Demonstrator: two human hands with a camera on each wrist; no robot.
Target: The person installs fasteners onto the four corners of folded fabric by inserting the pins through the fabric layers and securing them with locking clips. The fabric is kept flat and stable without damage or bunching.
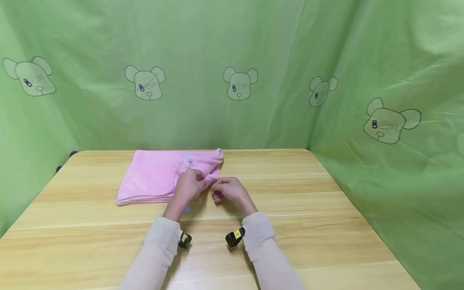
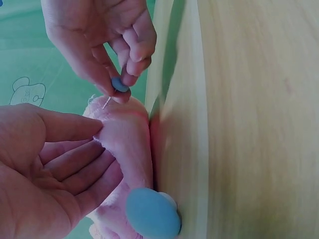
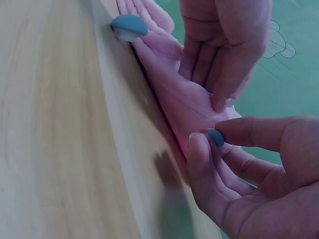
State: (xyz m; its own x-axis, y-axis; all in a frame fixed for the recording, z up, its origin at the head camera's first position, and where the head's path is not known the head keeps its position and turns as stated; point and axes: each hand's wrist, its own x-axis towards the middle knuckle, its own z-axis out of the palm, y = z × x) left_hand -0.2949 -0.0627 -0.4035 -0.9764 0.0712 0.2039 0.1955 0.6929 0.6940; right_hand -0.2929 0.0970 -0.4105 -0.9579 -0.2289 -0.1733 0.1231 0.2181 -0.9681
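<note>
A folded pink plush cloth (image 1: pixel 148 173) lies near the table's far edge. My left hand (image 1: pixel 188 185) pinches its edge between thumb and fingertip, other fingers spread behind it in the left wrist view. My right hand (image 1: pixel 231 189) pinches a blue-headed pin (image 2: pixel 119 84) between thumb and fingers. Its thin shaft points at the cloth's edge beside my left fingertips; whether the tip is in the fabric I cannot tell. On the table by the cloth's near side stands a blue mushroom-shaped cap (image 2: pixel 153 213) with a pale base. Another blue round piece (image 1: pixel 190 159) sits on the cloth.
The wood-grain table (image 1: pixel 311 241) extends toward me and to the right. Green curtains (image 1: pixel 275 48) printed with bear heads surround its back and sides. Black wrist cameras (image 1: pixel 235 237) are strapped by both sleeves.
</note>
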